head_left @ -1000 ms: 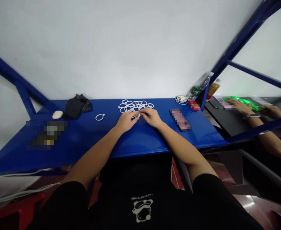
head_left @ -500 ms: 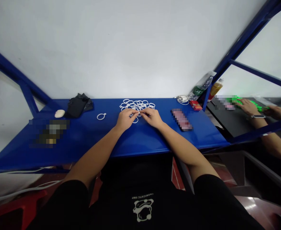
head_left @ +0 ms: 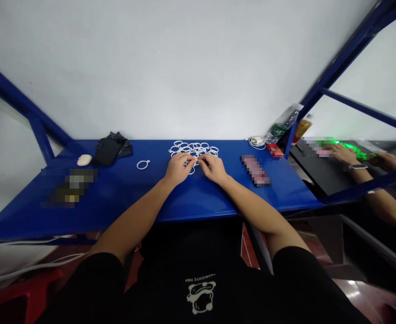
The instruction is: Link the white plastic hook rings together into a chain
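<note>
The only label near me is the green one on the clear bottle [head_left: 280, 127] leaning at the table's far right corner; its white mark is too small to read. My black shirt [head_left: 157, 288] carries a row of small white letters over a white rounded figure, upside down as I look, and I can't make out the words surely. The red box [head_left: 274, 151] by the bottle shows print I can't read, and the phone [head_left: 255, 171] near the right edge is blurred out.

Midway along the table [head_left: 198, 202], between far and near edges, I pinch a white ring [head_left: 192, 173] by its small end, thumb and forefinger of my left hand [head_left: 178, 168] and right hand [head_left: 214, 168] nearly meeting. Its loop points towards the near edge, its small end towards the far one. The pile of rings [head_left: 193, 146] lies just beyond. Left of my hands a single ring [head_left: 142, 168] lies flat, its tab aimed towards the far right.
</note>
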The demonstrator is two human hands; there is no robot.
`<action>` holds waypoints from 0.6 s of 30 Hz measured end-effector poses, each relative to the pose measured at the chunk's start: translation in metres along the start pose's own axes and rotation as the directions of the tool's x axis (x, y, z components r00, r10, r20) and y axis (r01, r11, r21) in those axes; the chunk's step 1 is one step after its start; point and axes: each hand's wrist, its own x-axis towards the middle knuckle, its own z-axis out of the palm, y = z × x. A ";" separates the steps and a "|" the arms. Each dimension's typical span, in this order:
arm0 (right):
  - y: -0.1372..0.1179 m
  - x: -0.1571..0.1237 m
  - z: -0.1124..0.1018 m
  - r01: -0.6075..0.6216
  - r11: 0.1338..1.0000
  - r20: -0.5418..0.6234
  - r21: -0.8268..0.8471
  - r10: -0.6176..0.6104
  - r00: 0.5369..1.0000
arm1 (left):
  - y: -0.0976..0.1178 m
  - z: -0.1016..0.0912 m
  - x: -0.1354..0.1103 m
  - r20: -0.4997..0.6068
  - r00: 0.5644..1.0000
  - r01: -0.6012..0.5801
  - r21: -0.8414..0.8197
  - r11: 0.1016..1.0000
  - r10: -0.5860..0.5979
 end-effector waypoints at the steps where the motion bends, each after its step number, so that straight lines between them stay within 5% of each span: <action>1: 0.000 0.000 0.000 0.001 1.000 -0.008 0.002 -0.001 1.000 | 0.000 0.000 0.000 -0.006 1.000 -0.006 -0.001 1.000 0.006; 11: 0.002 0.003 -0.003 0.006 0.995 0.028 0.099 -0.009 1.000 | -0.007 -0.008 0.004 -0.124 0.989 -0.078 0.027 0.997 0.081; 15: 0.017 0.009 -0.012 -0.010 1.000 0.098 0.016 0.008 0.995 | -0.027 -0.032 0.012 -0.212 0.972 0.128 0.127 0.984 -0.099; 18: 0.035 0.013 -0.019 -0.038 0.997 0.160 -0.069 0.049 0.986 | -0.050 -0.053 0.016 -0.228 0.929 0.349 0.280 0.894 -0.291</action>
